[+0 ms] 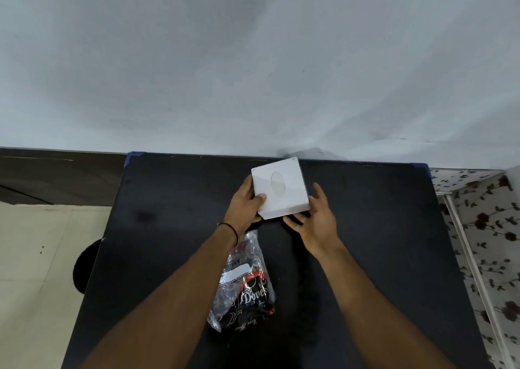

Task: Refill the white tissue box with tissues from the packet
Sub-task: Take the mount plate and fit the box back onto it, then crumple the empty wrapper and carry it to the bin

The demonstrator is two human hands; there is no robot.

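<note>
The white square tissue box (284,191) with an oval slot in its top is near the far edge of the black table (380,242). My left hand (244,205) grips its near-left corner, thumb on top. My right hand (315,219) is at the near-right corner with fingers spread, touching the box's lower edge; whether it grips is unclear. The tissue packet (244,287), clear plastic with black, red and white print, lies on the table nearer to me, partly under my left forearm.
A white wall stands right behind the table's far edge. A floral-patterned surface (489,242) runs along the right side of the table. A dark round object (84,270) sits on the tiled floor at the left.
</note>
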